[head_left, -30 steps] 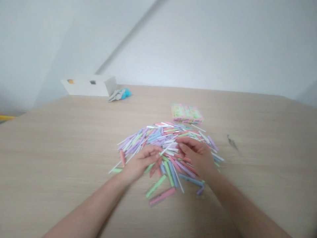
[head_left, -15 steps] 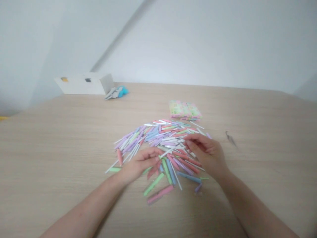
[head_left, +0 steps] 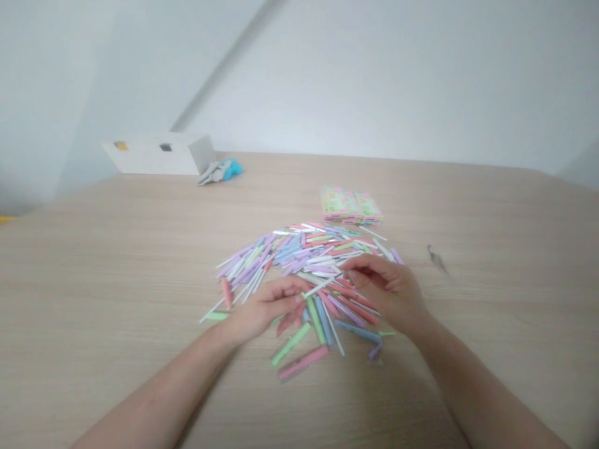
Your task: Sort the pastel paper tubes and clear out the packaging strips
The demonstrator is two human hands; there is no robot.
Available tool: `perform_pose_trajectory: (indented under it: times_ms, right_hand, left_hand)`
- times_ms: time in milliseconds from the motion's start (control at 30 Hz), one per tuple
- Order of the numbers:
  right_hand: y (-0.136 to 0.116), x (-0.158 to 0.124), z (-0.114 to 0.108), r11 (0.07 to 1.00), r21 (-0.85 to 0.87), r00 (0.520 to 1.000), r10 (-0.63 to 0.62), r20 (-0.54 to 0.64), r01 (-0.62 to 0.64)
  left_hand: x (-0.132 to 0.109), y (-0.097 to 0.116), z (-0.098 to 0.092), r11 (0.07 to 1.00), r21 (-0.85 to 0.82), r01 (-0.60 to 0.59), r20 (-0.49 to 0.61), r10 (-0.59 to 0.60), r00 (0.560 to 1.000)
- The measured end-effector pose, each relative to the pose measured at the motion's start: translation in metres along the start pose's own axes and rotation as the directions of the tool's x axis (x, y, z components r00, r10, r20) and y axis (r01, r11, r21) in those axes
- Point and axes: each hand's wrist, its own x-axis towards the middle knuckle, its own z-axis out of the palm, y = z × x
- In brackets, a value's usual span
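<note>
My left hand (head_left: 274,305) is closed in a pinch at the front left of a pile of thin coloured sticks (head_left: 299,252). Its thumb and fingers grip a thin white stick (head_left: 321,287) with a green end, which points up and to the right. My right hand (head_left: 386,287) hovers over the pile's right side, thumb and forefinger brought together close to that stick's far end. Whether those fingertips hold anything is too blurred to make out. Below the hands lie a pink stick (head_left: 304,363), a green stick (head_left: 290,344) and a blue stick (head_left: 359,332).
Behind the pile sits a clear pack (head_left: 350,206) with green and pink print. At the back left stand a white box (head_left: 156,156) with two cut-outs and a grey-and-blue crumpled item (head_left: 221,171). A small dark object (head_left: 437,257) lies to the right on the wooden table (head_left: 505,299).
My right hand has shifted slightly left, toward the white stick's end. My left hand keeps its pinch on that stick. The view has tilted very slightly.
</note>
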Motion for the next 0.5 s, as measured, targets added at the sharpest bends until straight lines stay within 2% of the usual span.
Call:
perform_pose_trajectory:
  times_ms: [300, 500]
  right_hand:
    - [-0.0032, 0.0021, 0.0019, 0.994, -0.11, 0.989, 0.04, 0.143, -0.024]
    - [0.0039, 0.002, 0.0025, 0.996, -0.059, 0.982, 0.069, 0.175, -0.059]
  left_hand:
    - [-0.0016, 0.0017, 0.0007, 0.996, 0.092, 0.005, 0.028, -0.007, 1.0]
    - [-0.0032, 0.0064, 0.0013, 0.979, 0.203, -0.008, 0.007, 0.007, 1.0]
